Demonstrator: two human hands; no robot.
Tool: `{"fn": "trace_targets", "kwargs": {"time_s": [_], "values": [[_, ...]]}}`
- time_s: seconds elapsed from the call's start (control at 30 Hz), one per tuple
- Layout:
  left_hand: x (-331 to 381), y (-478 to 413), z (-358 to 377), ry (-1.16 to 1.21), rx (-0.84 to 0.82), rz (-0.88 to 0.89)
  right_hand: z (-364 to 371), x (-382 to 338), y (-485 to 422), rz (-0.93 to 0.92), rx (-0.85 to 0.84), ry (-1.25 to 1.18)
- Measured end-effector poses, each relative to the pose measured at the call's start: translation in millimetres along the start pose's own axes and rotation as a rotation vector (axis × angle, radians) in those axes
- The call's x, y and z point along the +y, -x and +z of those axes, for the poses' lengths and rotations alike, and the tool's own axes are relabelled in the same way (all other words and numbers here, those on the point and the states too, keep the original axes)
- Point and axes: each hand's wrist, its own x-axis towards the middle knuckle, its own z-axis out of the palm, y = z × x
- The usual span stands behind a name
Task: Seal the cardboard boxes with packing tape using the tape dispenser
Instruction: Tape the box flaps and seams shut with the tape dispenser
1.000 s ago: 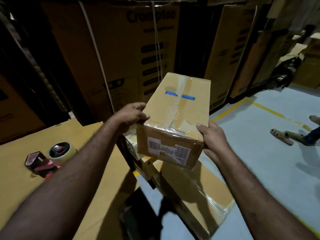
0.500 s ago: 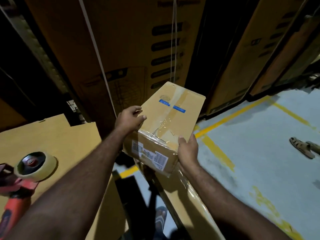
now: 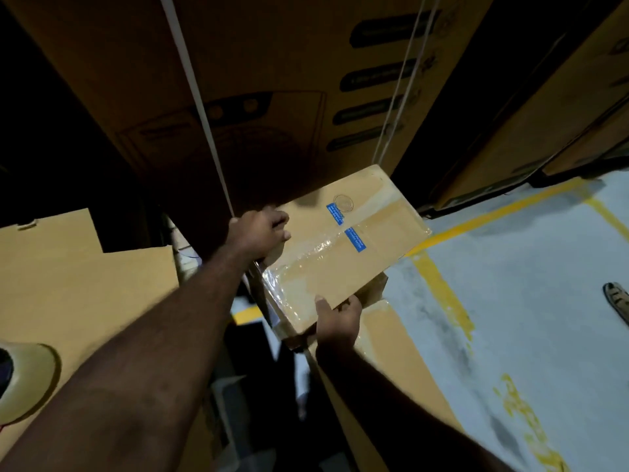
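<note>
Now grips the taped cardboard box [image 3: 343, 253] between both hands: left hand [image 3: 260, 233] curled over its left edge, right hand [image 3: 338, 321] clasping the near corner, thumb on top (flaps sealed, contents hidden). Holds it over a longer carton [image 3: 401, 369], with the tape roll [image 3: 30, 379] far left, well apart.

The tape roll [image 3: 29, 381] is cut by the left edge, a sandal [image 3: 616, 299] by the right. Print on the blue labels [image 3: 355, 239] is unreadable. The right hand [image 3: 338, 323] partly hides its fingers under the box [image 3: 340, 267]
</note>
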Motion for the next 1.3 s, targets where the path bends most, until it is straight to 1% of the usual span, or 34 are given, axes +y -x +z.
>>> {"fn": "trace_targets", "kwargs": {"time_s": [0.07, 0.13, 0.2, 0.27, 0.33, 0.43, 0.53, 0.6, 0.67, 0.77, 0.87, 1.0, 1.07, 1.2, 1.3], "values": [[3, -7, 6, -0.128, -0.040, 0.014, 6, -10, -11, 0.035, -0.020, -0.006], [4, -14, 15, -0.169, -0.116, 0.002, 12, -21, -22, 0.058, -0.084, -0.032], [5, -15, 30, -0.154, -0.226, 0.006, 19, -32, -31, 0.100, -0.214, -0.037], [9, -10, 45, -0.139, -0.279, 0.003, 25, -50, -36, 0.172, -0.349, -0.103], [13, -7, 53, -0.123, -0.250, -0.018, 29, -72, -37, 0.230, -0.422, -0.104], [18, -10, 48, -0.131, -0.232, -0.012, 32, -90, -36, 0.221, -0.469, -0.057], [20, -14, 41, -0.174, -0.245, 0.026, 33, -91, -29, 0.228, -0.509, -0.039], [20, -11, 41, -0.176, -0.278, 0.037, 33, -90, -25, 0.128, -0.493, 0.093], [21, -5, 41, -0.178, -0.293, 0.046, 28, -93, -22, -0.033, -0.409, 0.230], [25, 6, 35, -0.170, -0.270, 0.057, 13, -110, -9, -0.197, -0.343, 0.443], [32, 21, 22, -0.126, -0.238, 0.040, -3, -127, -1, -0.339, -0.309, 0.586], [41, 55, -10, -0.096, -0.159, 0.013, -21, -144, 35, -0.524, -0.295, 0.615], [44, 83, -31, -0.058, -0.102, -0.014, -31, -151, 63, -0.630, -0.314, 0.632], [48, 168, -72, 0.043, 0.075, -0.085, -47, -150, 124, -0.815, -0.395, 0.647], [44, 251, -84, 0.138, 0.226, -0.189, -59, -132, 175, -0.921, -0.486, 0.648]]}}
